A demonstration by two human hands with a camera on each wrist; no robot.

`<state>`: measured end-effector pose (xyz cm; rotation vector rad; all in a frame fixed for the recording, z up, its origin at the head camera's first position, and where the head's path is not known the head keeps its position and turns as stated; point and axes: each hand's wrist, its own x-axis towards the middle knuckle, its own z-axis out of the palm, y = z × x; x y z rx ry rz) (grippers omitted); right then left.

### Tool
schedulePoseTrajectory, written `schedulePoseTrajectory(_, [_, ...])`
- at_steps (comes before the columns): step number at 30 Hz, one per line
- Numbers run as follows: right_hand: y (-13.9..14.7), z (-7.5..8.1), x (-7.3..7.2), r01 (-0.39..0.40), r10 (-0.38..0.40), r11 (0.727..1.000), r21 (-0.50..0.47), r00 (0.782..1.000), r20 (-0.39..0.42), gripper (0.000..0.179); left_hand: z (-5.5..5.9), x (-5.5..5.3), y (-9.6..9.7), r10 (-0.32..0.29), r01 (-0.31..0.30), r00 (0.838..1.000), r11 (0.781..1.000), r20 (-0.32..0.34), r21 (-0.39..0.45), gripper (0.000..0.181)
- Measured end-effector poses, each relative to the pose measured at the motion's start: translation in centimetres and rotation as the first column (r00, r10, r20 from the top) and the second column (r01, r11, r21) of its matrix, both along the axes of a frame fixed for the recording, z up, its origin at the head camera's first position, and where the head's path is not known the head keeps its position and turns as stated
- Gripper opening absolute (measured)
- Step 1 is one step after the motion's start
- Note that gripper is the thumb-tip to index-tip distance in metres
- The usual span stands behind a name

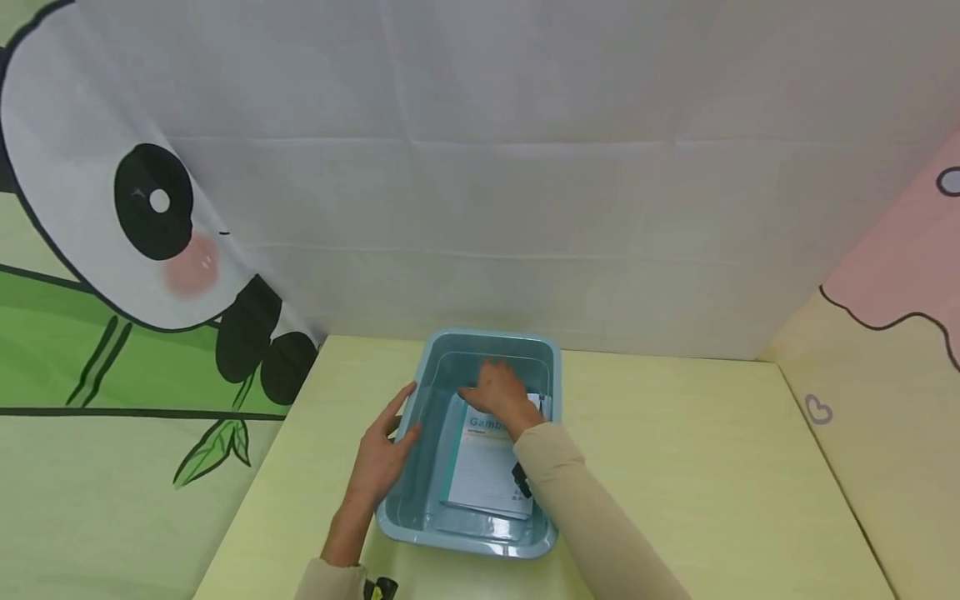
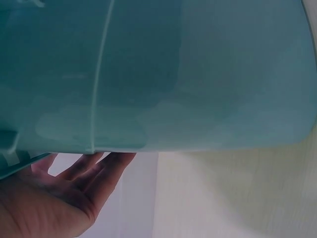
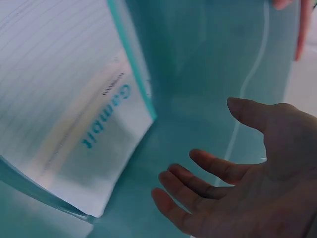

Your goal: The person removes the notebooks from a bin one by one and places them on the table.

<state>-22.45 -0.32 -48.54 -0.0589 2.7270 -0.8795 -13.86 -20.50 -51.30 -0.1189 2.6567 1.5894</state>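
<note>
A blue-grey plastic bin [image 1: 390, 525] stands on the table, and inside it lies a notebook [image 1: 487, 467] marked "Gambit", with a white cover and a teal edge strip. At the bin's left side my left hand [image 1: 378, 458] grips the wall, thumb over the rim and fingers along the outside. The left wrist view shows those fingers [image 2: 111, 166] spread against the wall's edge. My right hand [image 1: 498, 392] is inside the bin, over the far end, just past the notebook's top. Seen from the right wrist, this hand [image 3: 237, 173] has loosely bent fingers and holds nothing.
The pale yellow table [image 1: 675, 467] extends right of the bin. A white cloth wall [image 1: 525, 208] rises behind the bin, close to its far end. A panda print [image 1: 150, 233] covers the left backdrop, and a pink print [image 1: 900, 267] is on the right.
</note>
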Motion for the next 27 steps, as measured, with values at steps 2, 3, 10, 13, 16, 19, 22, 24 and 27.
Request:
schedulePoseTrajectory(2, [0.0,-0.6,-0.3,0.012,-0.012,0.999,0.036,1.000,0.001,0.047,0.1,-0.1,0.1,-0.003,0.003,1.000,1.000,-0.002,0.004,0.063])
schedulePoseTrajectory(3, [-0.1,-0.8,-0.4,0.021,-0.022,0.998,0.052,1.000,0.008,0.048,0.1,-0.1,0.1,-0.005,0.005,1.000,1.000,-0.002,0.006,0.063])
schedulePoseTrajectory(10, [-0.9,-1.5,-1.0,0.022,-0.025,0.994,0.103,0.999,0.034,0.066,0.2,0.2,-0.2,0.008,-0.008,1.000,1.000,0.002,0.028,0.062])
schedulePoseTrajectory(13, [-1.1,-2.0,-1.2,0.015,-0.020,0.994,0.111,0.999,0.040,0.064,0.1,0.3,-0.2,0.000,0.000,1.000,0.999,0.000,0.037,0.062])
schedulePoseTrajectory(16, [-1.2,-2.7,-1.4,0.004,-0.009,0.992,0.123,0.999,0.041,0.057,-0.1,0.3,-0.1,-0.002,0.002,1.000,0.999,-0.002,0.038,0.062])
schedulePoseTrajectory(19, [-1.3,-3.1,-1.6,-0.014,0.010,0.991,0.135,0.999,0.032,0.052,-0.1,0.1,-0.2,0.002,-0.002,1.000,1.000,-0.007,0.029,0.062])
schedulePoseTrajectory(22, [-1.4,-3.7,-1.6,-0.037,0.034,0.988,0.150,0.999,0.019,0.048,-0.1,0.0,-0.3,0.004,-0.003,1.000,0.999,-0.011,0.035,0.062])
schedulePoseTrajectory(24, [-1.6,-4.3,-1.5,-0.042,0.042,0.985,0.166,0.999,0.006,0.046,-0.2,0.1,-0.3,0.006,-0.005,1.000,0.999,-0.013,0.035,0.062])
schedulePoseTrajectory(27, [-2.0,-5.9,-1.6,-0.038,0.046,0.977,0.209,0.998,-0.036,0.048,-0.2,0.2,-0.3,0.006,-0.006,1.000,1.000,-0.015,0.025,0.062])
